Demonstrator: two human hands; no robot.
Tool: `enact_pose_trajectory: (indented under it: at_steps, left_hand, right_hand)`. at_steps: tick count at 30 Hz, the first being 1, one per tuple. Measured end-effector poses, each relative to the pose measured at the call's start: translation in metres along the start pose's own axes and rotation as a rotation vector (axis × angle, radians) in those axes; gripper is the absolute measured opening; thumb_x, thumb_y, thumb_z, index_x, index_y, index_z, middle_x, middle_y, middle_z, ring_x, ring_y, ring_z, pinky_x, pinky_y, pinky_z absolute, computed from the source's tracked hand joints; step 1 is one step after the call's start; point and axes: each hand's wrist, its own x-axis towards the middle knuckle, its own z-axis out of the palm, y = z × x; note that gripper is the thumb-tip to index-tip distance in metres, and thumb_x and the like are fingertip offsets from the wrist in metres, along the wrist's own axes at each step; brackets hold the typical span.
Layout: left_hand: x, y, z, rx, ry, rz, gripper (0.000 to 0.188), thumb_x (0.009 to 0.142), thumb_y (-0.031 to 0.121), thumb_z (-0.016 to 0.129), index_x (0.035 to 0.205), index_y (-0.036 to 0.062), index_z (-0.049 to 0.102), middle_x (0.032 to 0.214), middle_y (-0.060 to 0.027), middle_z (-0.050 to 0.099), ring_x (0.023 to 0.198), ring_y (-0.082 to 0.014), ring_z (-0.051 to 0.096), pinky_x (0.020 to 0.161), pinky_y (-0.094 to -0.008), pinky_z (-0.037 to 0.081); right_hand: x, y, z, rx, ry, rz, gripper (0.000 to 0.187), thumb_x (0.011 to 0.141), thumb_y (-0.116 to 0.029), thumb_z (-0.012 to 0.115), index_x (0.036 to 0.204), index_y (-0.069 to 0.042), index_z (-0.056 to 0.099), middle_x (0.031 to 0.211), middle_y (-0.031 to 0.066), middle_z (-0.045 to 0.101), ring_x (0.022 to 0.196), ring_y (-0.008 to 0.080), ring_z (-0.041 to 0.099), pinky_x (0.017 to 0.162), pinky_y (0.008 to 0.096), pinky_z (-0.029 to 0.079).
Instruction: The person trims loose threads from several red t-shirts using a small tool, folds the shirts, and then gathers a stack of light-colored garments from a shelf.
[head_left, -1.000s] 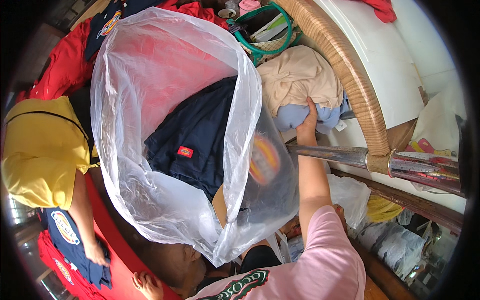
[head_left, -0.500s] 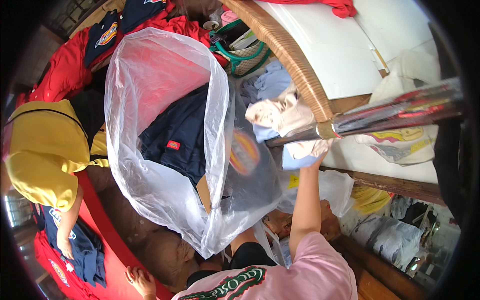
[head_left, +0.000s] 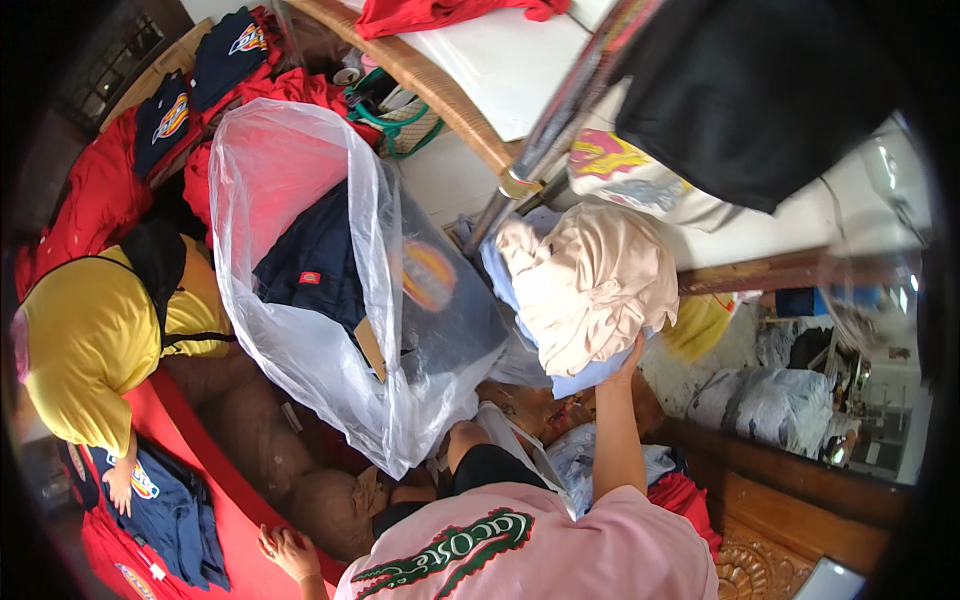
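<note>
My right hand (head_left: 625, 368) grips a bundle of folded clothes from below and its right side. A crumpled cream garment (head_left: 605, 285) lies on top, with a light blue garment (head_left: 585, 380) under it. Some of my fingers are hidden by the cloth. At lower left, my left hand (head_left: 288, 553) rests on the edge of a red surface (head_left: 195, 430), fingers apart and holding nothing. Between the arms stands a large clear plastic bag (head_left: 390, 420), its mouth wide. Inside it is a dark navy garment (head_left: 310, 235) with a small red label.
A person in yellow (head_left: 85, 330) works at the left, one hand (head_left: 119, 486) on navy shirts (head_left: 180, 515). A shiny pole (head_left: 565, 110) slants above the bundle. Black cloth (head_left: 755, 100) hangs at upper right. A green-handled basket (head_left: 410, 130) stands behind the bag.
The cream and blue bundle has come out from behind the pole and shows larger, held in my right hand. The view has shifted. My left hand stays at the red edge.
</note>
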Motion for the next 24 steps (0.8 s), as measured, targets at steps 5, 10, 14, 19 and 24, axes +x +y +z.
enact_pose_trajectory:
  at_steps: [5, 10, 14, 19, 24]
  left_hand:
    - [0.003, -0.005, 0.009, -0.047, 0.048, 0.037, 0.011, 0.082, 0.016, 0.067, 0.087, 0.006, 0.067, 0.118, -0.0104, 0.068, 0.149, -0.035, 0.042, 0.127, -0.0598, 0.021]
    - [0.003, -0.003, -0.004, -0.121, 0.075, 0.021, 0.009, 0.084, 0.016, 0.067, 0.088, 0.0076, 0.068, 0.116, -0.0094, 0.069, 0.15, -0.0346, 0.041, 0.127, -0.0598, 0.02]
    - [-0.001, -0.012, 0.006, -0.217, 0.138, 0.054, 0.01, 0.083, 0.016, 0.07, 0.089, 0.0081, 0.068, 0.117, -0.0088, 0.068, 0.152, -0.0348, 0.039, 0.128, -0.0611, 0.019]
    - [-0.016, -0.007, -0.006, -0.34, 0.115, 0.098, 0.014, 0.081, 0.016, 0.077, 0.092, 0.0108, 0.07, 0.125, -0.0056, 0.066, 0.153, -0.034, 0.036, 0.129, -0.0639, 0.014]
    - [-0.044, -0.011, -0.005, -0.666, 0.237, 0.037, 0.01, 0.084, 0.016, 0.077, 0.092, 0.0116, 0.074, 0.131, -0.0079, 0.065, 0.145, -0.0346, 0.045, 0.127, -0.0614, 0.023]
  right_hand:
    - [-0.07, -0.043, -0.038, 0.038, -0.131, 0.106, 0.078, 0.096, -0.059, 0.057, 0.157, -0.011, 0.047, 0.154, 0.0148, 0.056, 0.137, 0.0383, 0.055, 0.113, 0.0579, 0.047]
    - [-0.16, -0.057, -0.018, 0.025, -0.324, 0.214, 0.081, 0.093, -0.063, 0.058, 0.155, -0.011, 0.051, 0.152, 0.0174, 0.057, 0.137, 0.0405, 0.056, 0.111, 0.0597, 0.049]
    - [-0.225, -0.058, 0.047, 0.033, -0.451, 0.291, 0.075, 0.088, -0.045, 0.073, 0.151, -0.008, 0.053, 0.142, 0.0167, 0.065, 0.127, 0.0379, 0.064, 0.107, 0.0559, 0.054]
    - [-0.272, -0.039, 0.097, -0.136, -0.641, 0.395, 0.075, 0.087, -0.041, 0.075, 0.15, -0.008, 0.054, 0.14, 0.0162, 0.066, 0.125, 0.0371, 0.066, 0.106, 0.055, 0.054]
    - [-0.315, 0.004, 0.14, -0.341, -0.827, 0.51, 0.075, 0.085, -0.038, 0.077, 0.15, -0.007, 0.054, 0.138, 0.0157, 0.067, 0.123, 0.0363, 0.067, 0.105, 0.054, 0.055]
